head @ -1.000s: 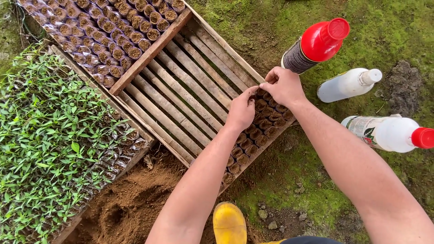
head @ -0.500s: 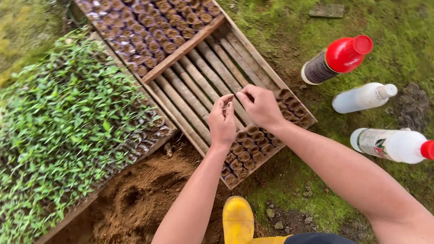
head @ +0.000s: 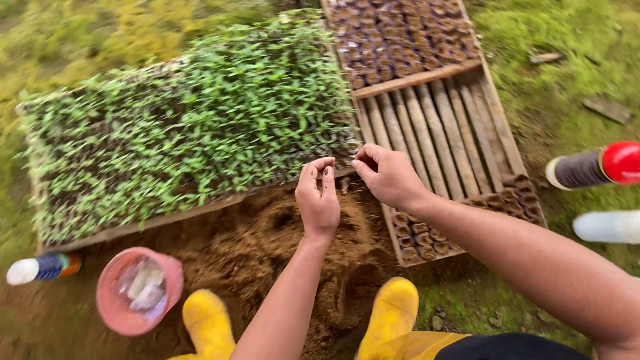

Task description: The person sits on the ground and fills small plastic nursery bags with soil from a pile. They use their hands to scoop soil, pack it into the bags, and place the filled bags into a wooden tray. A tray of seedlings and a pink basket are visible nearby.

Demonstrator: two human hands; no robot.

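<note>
Two hands of mine hang in the air over a heap of loose brown soil, apart from each other and touching nothing on the ground. My left hand has its fingers curled with thumb and forefinger tips drawn close; whether something tiny sits between them I cannot tell. My right hand is likewise loosely curled, its fingertips pointing toward the left hand, and I cannot tell if it pinches anything.

Just beyond the right hand lies a slatted wooden tray. Its near end holds rows of small soil-filled seedling bags, its far end, past a cross batten, is packed with more filled bags, and the middle slats are bare. Left of it, a second tray is thick with green seedlings.

My yellow rubber boots stand at the near edge of the soil. A pink bucket with pale plastic inside sits beside the left boot, and a small bottle lies further left. On the mossy ground to the right lie a red-capped bottle and a white bottle
</note>
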